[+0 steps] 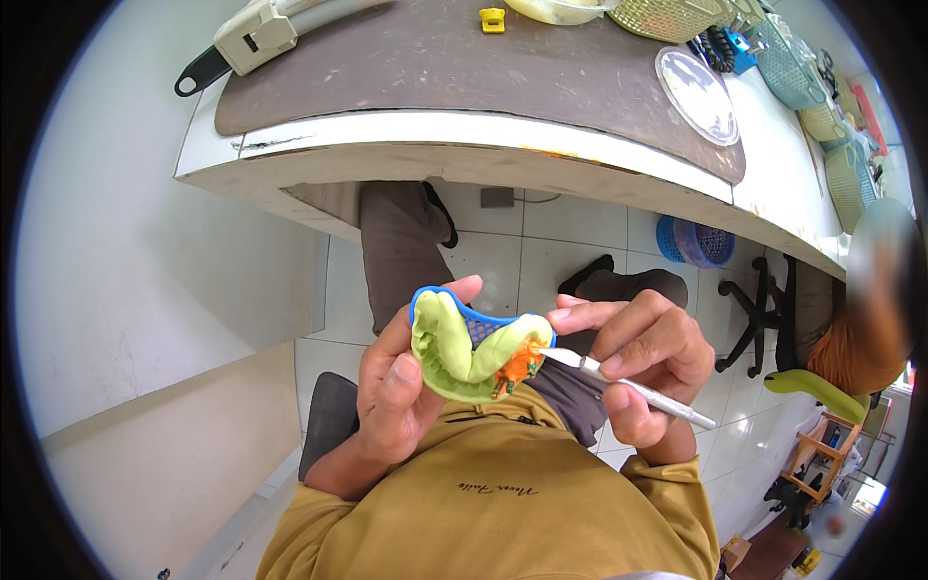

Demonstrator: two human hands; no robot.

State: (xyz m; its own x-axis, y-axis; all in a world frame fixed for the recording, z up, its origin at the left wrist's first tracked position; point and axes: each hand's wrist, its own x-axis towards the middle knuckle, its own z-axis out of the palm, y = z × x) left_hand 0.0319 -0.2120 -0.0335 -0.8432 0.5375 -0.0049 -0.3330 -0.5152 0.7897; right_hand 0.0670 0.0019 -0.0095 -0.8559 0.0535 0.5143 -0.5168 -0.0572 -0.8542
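Observation:
My left hand (394, 391) grips a dental impression tray by its left side, thumb in front and fingers behind. The blue tray (480, 331) has a perforated middle and carries light green impression material (447, 353) in a horseshoe shape. At its right end sits a patch of orange material (519, 367) with dark green bits along its lower edge. My right hand (650, 353) pinches a metal-handled craft knife (667, 403) between thumb and fingers. The blade (561, 356) points left and meets the orange patch. The right index fingertip is close to the tray's rim.
Ahead stands a white desk with a brown mat (416, 72), holding a yellow clip-like piece (493, 20), a clear round lid (696, 95) and baskets (667, 17). Below are a blue bin (698, 242) and chair legs (749, 314). Another person (860, 338) sits at right.

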